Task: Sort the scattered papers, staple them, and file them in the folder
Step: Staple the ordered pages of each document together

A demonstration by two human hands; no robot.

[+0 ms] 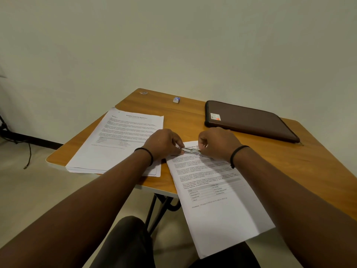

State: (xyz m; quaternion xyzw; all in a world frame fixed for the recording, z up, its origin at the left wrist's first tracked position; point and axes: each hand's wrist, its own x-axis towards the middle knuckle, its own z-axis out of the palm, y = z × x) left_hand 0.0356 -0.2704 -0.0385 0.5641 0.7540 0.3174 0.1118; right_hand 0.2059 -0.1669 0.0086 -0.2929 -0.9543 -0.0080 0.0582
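Observation:
A small metal stapler (190,151) lies over the top of a printed paper set (216,192) that hangs past the table's near edge. My left hand (164,144) pinches the stapler's left end. Its right end is held by the curled fingers of my right hand (216,143). A thicker stack of printed papers (119,144) lies on the left of the table. The brown zipped folder (251,120) lies shut at the back right.
A small staple box (176,99) and a tiny scrap (143,93) sit near the far edge of the wooden table (309,161). A black stand and cable (11,136) are on the floor at left. My knees are under the near edge.

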